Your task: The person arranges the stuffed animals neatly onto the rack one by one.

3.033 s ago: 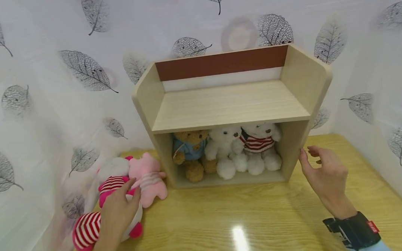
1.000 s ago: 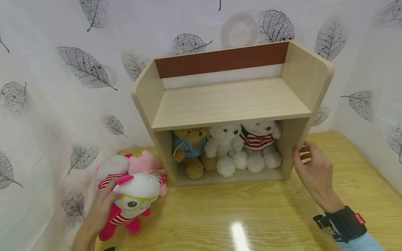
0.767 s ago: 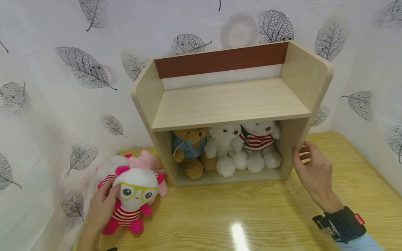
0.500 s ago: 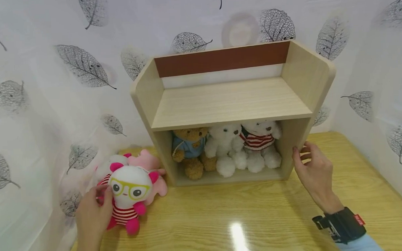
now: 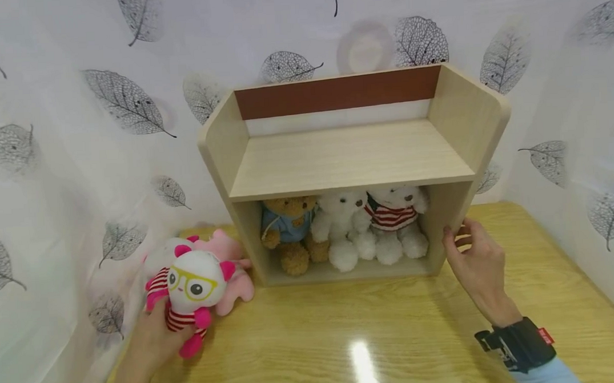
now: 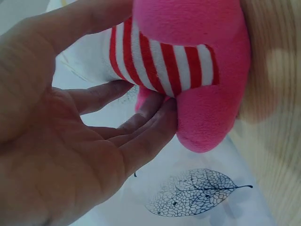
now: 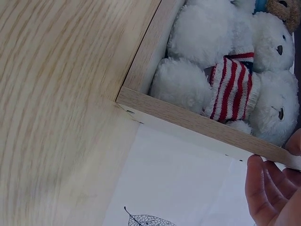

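Note:
My left hand [image 5: 154, 341] grips a panda plush toy [image 5: 196, 281] with yellow glasses and a red-and-white striped body. In the left wrist view, thumb and fingers close about its striped middle [image 6: 162, 61], and its pink legs hang close to the wooden table. My right hand [image 5: 477, 264] holds the right side panel of the small wooden shelf [image 5: 352, 155], thumb at the front edge and curled fingers on the outer face. Inside the lower compartment sit a brown teddy bear [image 5: 290, 226] in blue, a white bear [image 5: 342, 230] and a white plush [image 5: 396, 222] in a striped sweater.
Behind the panda, a pink plush [image 5: 234, 292] and another striped-clothed plush [image 5: 159, 281] lie against the shelf's left side and the leaf-print backdrop [image 5: 123, 102]. The wooden table [image 5: 313, 340] extends in front of the shelf.
My left hand has taken hold of the panda, raised it upright and shifted its grip from the head to the body. My right hand moved slightly left and stays on the side panel.

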`<state>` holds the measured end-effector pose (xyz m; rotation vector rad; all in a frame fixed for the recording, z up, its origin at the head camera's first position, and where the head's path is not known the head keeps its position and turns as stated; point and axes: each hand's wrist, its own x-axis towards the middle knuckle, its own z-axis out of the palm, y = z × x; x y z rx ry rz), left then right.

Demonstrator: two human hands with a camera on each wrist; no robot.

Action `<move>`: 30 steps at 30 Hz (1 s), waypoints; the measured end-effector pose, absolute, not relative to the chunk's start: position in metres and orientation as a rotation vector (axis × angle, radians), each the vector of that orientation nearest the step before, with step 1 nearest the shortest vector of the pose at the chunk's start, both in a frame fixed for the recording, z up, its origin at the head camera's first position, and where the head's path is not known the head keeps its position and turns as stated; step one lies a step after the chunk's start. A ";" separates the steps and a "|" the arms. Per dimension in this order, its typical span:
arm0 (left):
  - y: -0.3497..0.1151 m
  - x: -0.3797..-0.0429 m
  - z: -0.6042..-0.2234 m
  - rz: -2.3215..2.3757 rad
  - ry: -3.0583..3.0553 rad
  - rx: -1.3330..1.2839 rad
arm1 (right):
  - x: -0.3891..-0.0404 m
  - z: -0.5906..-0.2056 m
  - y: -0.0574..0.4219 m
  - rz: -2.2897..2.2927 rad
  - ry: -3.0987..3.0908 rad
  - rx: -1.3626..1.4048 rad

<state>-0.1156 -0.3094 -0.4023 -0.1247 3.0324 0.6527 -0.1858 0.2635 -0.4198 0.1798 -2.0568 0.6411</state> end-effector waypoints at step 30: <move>-0.307 -0.113 -0.416 0.654 3.126 -0.215 | -0.187 -0.427 0.260 0.603 -2.036 0.174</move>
